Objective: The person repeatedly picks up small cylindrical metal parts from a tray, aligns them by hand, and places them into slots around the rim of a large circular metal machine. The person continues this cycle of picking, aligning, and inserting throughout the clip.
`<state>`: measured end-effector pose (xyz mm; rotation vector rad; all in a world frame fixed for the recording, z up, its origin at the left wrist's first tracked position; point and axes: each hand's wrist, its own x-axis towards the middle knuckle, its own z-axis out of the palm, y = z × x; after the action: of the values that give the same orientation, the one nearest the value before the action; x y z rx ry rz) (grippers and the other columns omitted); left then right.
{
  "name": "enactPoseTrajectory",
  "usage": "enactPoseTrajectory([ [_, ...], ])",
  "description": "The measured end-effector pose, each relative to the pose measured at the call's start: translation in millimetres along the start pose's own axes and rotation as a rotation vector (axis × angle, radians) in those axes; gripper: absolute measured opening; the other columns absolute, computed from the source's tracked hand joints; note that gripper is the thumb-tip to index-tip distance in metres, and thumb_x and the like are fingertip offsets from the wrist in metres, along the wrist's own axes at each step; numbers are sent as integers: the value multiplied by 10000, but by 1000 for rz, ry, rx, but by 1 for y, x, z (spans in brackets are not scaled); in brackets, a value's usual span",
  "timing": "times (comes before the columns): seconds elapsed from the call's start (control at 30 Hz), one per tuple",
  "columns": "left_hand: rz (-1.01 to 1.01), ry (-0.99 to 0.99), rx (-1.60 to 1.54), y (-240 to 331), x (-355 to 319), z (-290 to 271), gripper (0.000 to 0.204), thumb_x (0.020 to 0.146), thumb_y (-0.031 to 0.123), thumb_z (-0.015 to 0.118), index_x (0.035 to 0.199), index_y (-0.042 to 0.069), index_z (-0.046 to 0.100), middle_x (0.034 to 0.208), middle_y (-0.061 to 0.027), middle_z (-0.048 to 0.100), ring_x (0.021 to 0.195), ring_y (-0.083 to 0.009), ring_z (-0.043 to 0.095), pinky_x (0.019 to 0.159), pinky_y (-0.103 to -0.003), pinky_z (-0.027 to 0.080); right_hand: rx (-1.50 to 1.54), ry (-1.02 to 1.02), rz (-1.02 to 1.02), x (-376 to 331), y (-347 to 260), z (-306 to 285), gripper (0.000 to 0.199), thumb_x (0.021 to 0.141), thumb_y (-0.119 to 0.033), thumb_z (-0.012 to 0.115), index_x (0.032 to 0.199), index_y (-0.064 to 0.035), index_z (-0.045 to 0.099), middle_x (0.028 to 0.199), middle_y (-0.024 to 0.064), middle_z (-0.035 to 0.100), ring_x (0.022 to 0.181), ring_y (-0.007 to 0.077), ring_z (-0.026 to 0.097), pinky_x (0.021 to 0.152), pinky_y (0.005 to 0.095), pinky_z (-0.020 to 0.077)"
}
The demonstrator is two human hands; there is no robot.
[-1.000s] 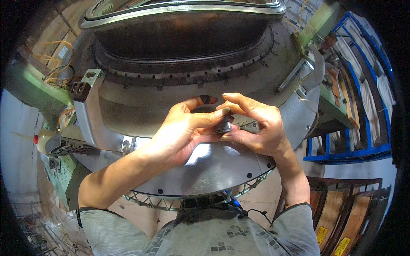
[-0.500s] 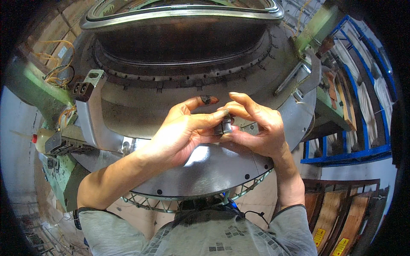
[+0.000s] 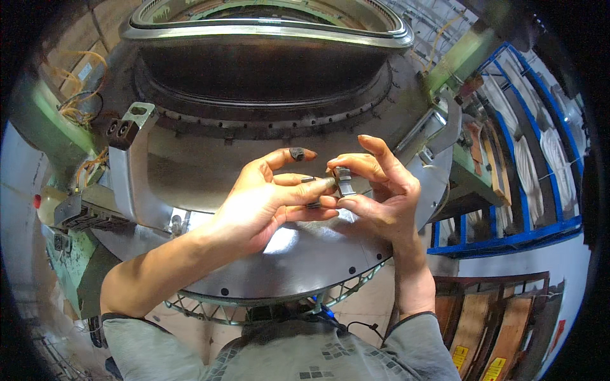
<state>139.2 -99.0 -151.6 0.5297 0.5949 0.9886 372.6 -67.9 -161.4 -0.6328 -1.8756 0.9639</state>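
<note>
My right hand [image 3: 389, 197] pinches a small notched metal block [image 3: 344, 181] between thumb and fingers, its index finger raised. My left hand [image 3: 257, 203] is closed beside it, with the thumb tip reaching the block's left side. Between the left fingers sits a dark small metal piece [image 3: 312, 205], mostly hidden by the thumb and fingers, so its full shape cannot be made out. A black wrap [image 3: 297, 153] circles the left index finger. Both hands are raised over the smooth metal skirt [image 3: 254, 273] of a large round machine.
The machine's dark drum [image 3: 267, 70] rises at the far side under a shiny rim. A metal bracket [image 3: 130, 171] stands left, a green post [image 3: 445, 73] right. Further right are a blue rack [image 3: 508, 241] with white bundles and wooden boards [image 3: 473, 317] below.
The hands have turned the block, so its notched side now shows. My left fingers have spread slightly, showing more of the dark piece. The view has shifted a little to the right.
</note>
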Motion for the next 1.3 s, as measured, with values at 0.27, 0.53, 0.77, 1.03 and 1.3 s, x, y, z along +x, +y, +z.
enactPoseTrajectory([
  [0.27, 60, -41, 69, 3, -6, 2, 572, 917, -27, 760, 1387, -2, 435, 1071, -216, 738, 935, -300, 773, 886, -453, 665, 315, -40, 92, -1, 4, 2, 916, 806, 30, 864, 1578, 8, 372, 1305, 242, 686, 1214, 263, 672, 1057, 383, 542],
  [0.53, 96, -51, 76, 1, -6, 1, 557, 914, -44, 753, 1375, 7, 445, 1039, -212, 752, 913, -290, 776, 862, -436, 670, 492, -78, 111, 1, 9, 2, 922, 806, 81, 835, 1592, -22, 364, 1330, 267, 663, 1226, 295, 672, 1063, 417, 550],
  [0.77, 86, -75, 72, 1, -7, 3, 526, 937, -44, 732, 1366, -24, 429, 1068, -245, 746, 912, -274, 773, 864, -392, 672, 615, -101, 147, 0, 12, -2, 916, 799, 106, 818, 1589, -33, 375, 1343, 276, 646, 1254, 315, 652, 1068, 443, 559],
  [1.03, 86, -88, 41, -6, -1, 0, 517, 940, -33, 737, 1364, -10, 444, 1091, -232, 750, 952, -263, 766, 887, -376, 663, 633, -105, 142, 1, 15, 0, 840, 803, 85, 820, 1549, -28, 450, 1341, 266, 644, 1266, 316, 640, 1061, 446, 568],
  [1.3, 121, -65, 48, -9, -3, 1, 532, 926, -20, 762, 1365, -2, 462, 1070, -218, 759, 972, -244, 762, 874, -376, 663, 593, -137, 148, 2, 15, 2, 847, 801, 31, 848, 1548, -21, 453, 1342, 249, 651, 1279, 288, 629, 1102, 420, 519],
])
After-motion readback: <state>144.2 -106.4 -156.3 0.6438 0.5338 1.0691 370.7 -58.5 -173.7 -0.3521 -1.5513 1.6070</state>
